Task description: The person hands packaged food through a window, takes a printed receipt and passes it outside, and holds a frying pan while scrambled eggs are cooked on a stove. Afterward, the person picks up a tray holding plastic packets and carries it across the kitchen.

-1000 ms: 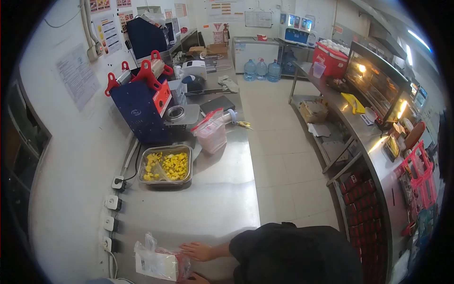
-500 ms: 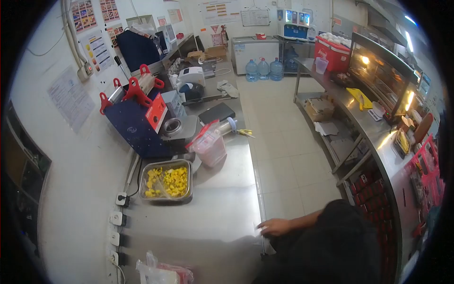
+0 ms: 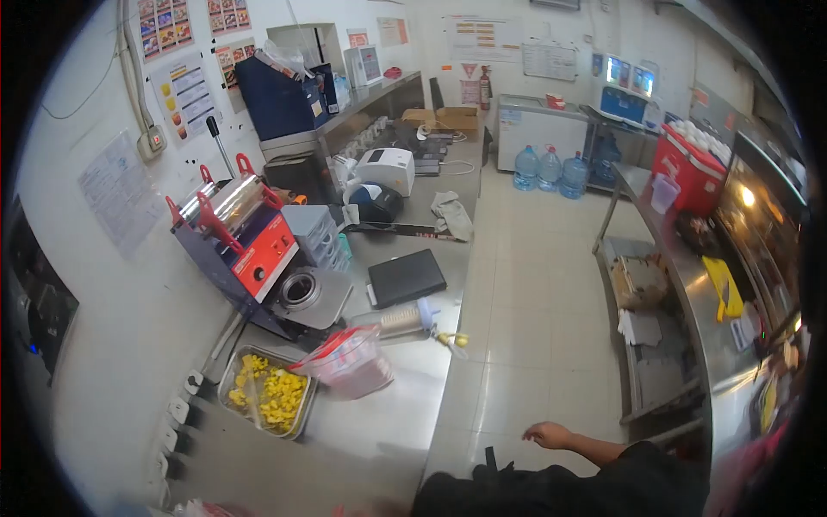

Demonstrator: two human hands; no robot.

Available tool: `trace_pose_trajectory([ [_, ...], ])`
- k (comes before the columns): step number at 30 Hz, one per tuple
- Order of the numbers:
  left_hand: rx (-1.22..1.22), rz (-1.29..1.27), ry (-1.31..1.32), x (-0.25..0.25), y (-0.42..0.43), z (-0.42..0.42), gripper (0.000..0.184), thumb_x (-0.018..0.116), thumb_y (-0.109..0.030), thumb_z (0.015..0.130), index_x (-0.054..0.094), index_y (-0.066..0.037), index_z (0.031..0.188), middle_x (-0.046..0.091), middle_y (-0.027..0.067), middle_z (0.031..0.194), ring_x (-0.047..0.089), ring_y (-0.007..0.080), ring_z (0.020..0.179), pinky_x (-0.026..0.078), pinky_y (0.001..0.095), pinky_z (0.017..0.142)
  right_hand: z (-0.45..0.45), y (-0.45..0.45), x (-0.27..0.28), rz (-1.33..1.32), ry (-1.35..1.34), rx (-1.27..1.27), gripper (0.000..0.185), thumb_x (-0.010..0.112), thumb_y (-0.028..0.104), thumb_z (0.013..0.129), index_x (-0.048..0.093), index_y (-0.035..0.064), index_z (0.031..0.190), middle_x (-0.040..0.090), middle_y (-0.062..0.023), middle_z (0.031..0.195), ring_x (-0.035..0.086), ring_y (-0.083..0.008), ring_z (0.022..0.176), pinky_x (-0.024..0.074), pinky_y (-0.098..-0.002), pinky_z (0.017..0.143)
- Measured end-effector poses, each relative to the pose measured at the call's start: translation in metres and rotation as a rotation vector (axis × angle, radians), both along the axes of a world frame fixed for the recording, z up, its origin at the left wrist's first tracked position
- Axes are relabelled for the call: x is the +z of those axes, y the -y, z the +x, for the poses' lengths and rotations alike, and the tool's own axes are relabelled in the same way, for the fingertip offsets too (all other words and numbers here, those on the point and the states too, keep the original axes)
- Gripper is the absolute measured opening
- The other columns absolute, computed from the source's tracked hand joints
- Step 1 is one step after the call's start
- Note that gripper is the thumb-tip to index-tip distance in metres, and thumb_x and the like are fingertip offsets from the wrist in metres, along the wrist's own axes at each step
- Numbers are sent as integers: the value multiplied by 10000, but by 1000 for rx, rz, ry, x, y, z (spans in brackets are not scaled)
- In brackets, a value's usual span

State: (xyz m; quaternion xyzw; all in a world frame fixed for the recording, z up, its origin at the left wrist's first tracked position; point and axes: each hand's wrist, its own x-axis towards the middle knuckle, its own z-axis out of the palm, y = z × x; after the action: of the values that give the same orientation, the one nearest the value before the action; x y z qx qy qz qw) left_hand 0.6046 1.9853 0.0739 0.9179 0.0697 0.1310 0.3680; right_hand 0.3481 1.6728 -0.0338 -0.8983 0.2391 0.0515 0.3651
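My right hand (image 3: 549,435) reaches out from a black sleeve at the lower right, over the floor beside the steel table (image 3: 370,448). Its fingers are loosely bent and apart, with nothing visible in them. I cannot make out my left hand; only a blurred reddish patch shows at the bottom edge. Part of a clear and red plastic package (image 3: 207,508) shows at the bottom left. On the table, a tray of yellow pieces (image 3: 280,398) sits beside a pink container in a plastic bag (image 3: 357,370).
Behind them are a red and blue sealing machine (image 3: 258,263), a black flat box (image 3: 407,277), a clear cylinder (image 3: 396,321) and a white printer (image 3: 385,171). A second steel counter (image 3: 680,293) runs along the right, with a red cooler (image 3: 689,168). Water bottles (image 3: 548,168) stand on the floor.
The view has swung up and to the right. My right hand has left the package and moved right, off the table. The package has slid almost out of view at the bottom.
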Motion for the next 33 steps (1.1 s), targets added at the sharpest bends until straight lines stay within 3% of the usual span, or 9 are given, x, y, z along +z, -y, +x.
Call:
trace_pose_trajectory([
  [2, -513, -132, 528, -20, 71, 13, 246, 486, -61, 681, 497, 1, 919, 482, 165, 910, 450, 331, 874, 345, 416, 781, 30, 60, 29, -24, 121, -23, 286, 402, 1, 700, 568, 56, 927, 587, -108, 814, 561, -249, 762, 442, -344, 710],
  [6, -989, -240, 550, 45, 217, 16, 145, 465, -19, 702, 526, -15, 833, 525, 128, 789, 494, 304, 747, 383, 367, 700, 99, 177, 64, 102, 334, -184, 279, 398, -30, 701, 570, 35, 911, 586, -102, 777, 565, -203, 696, 451, -296, 655],
  [11, -1010, -429, 367, 74, 374, 67, 125, 473, -22, 715, 538, -13, 821, 563, 104, 801, 526, 266, 754, 392, 339, 692, 156, 281, 50, 203, 527, -380, 275, 370, -71, 720, 568, 10, 893, 587, -87, 757, 562, -142, 656, 445, -254, 611],
  [15, -891, -720, 66, 86, 499, 143, 122, 463, -57, 775, 530, -18, 870, 566, 57, 838, 531, 141, 793, 397, 268, 686, 147, 338, 14, 201, 305, -265, 256, 381, -61, 742, 576, 19, 887, 591, -67, 732, 568, -136, 658, 448, -255, 593],
  [21, -796, -1014, -190, 68, 649, 292, 211, 480, -111, 804, 504, 26, 962, 559, 84, 885, 521, 140, 849, 389, 224, 748, 160, 428, 51, 370, 215, -407, 259, 403, -62, 712, 601, 27, 854, 602, -100, 754, 587, -153, 670, 471, -259, 618],
  [26, -688, -864, -139, 33, 733, 418, 303, 501, -136, 806, 467, 50, 1042, 555, 125, 962, 519, 156, 905, 389, 235, 786, 234, 544, 61, 274, 255, -307, 274, 401, -74, 695, 604, 38, 841, 592, -84, 739, 581, -151, 642, 462, -256, 565],
  [28, -594, -840, -93, 16, 761, 458, 335, 518, -144, 800, 456, 52, 1065, 553, 133, 982, 516, 159, 922, 389, 237, 795, 287, 596, 72, 296, 353, -169, 268, 416, -77, 684, 603, 42, 835, 586, -84, 731, 575, -168, 625, 452, -264, 556],
  [31, -569, -913, 25, -3, 799, 512, 396, 625, -164, 724, 486, 39, 1034, 565, 117, 962, 547, 152, 864, 422, 236, 742, 372, 682, 92, 101, 428, 160, 246, 444, -86, 667, 602, 34, 813, 573, -107, 732, 553, -198, 597, 430, -261, 543],
  [33, -523, -795, -63, 17, 816, 521, 371, 633, -152, 714, 500, 33, 1007, 575, 107, 938, 557, 152, 829, 432, 243, 724, 430, 722, 122, 158, 545, 183, 251, 432, -102, 663, 601, 28, 797, 566, -101, 726, 548, -172, 594, 426, -250, 534],
])
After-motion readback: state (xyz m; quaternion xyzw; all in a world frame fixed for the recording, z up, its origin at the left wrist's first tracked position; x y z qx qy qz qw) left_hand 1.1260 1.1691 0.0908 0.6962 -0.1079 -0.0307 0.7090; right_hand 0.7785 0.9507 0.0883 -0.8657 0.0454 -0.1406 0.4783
